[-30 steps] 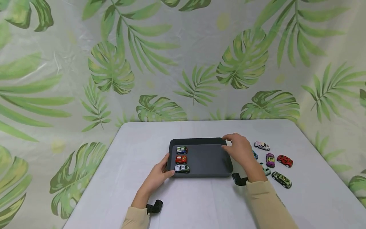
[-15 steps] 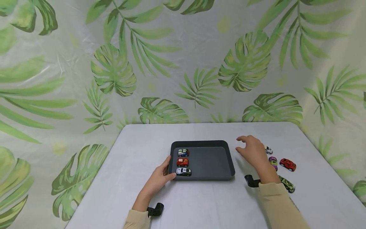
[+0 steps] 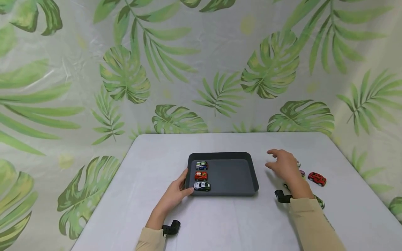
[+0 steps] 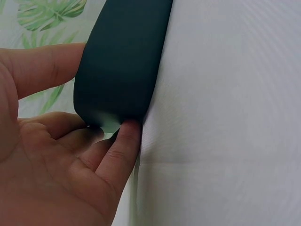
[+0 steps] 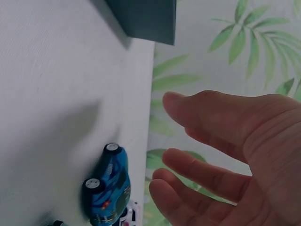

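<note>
1. Fingers of the left hand are gripping the grey tray at its near-left corner, thumb lying at the rim, other fingers bending against the side.
2. Across from them, the fingers of the right hand are hovering clear of the tray, gaping loosely and holding nothing!
3. Just inside the left fingers, a green-and-white car, a red car and a silver-and-black car are sitting in a column.
4. Below the right fingers a blue car is resting on the white bench; a red-and-black car is sitting farther to their right.
5. Loading the tray seems to be the step in hand; the next move is probably calling for lowering and a light pinch across the blue body.
6. Textures: the tray is showing smooth, matte walls and rounded corners, the cars are gleaming glossy and curvy, the bench is looking finely woven.
</note>
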### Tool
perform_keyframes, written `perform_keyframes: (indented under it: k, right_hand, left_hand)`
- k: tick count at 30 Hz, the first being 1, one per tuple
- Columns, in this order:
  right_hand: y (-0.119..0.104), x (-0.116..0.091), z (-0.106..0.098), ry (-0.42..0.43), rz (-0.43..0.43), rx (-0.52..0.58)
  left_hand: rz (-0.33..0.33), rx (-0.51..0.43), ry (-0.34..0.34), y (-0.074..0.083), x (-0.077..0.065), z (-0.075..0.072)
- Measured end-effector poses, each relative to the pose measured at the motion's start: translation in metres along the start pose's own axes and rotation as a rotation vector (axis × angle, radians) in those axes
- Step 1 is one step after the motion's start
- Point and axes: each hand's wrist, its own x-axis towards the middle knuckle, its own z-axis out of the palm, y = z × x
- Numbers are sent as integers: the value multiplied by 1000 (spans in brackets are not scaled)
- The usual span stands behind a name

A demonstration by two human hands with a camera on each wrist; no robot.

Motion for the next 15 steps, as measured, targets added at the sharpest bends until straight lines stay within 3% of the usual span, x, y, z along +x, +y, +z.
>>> perform_keyframes:
  k: [7, 15]
  right_hand:
    - [12, 0, 2, -53, 55, -11]
    - [17, -2, -1, -99, 77, -27]
  left_hand:
    - [2, 46, -8, -30, 15, -4]
    - [-5, 48, -11, -31, 16, -5]
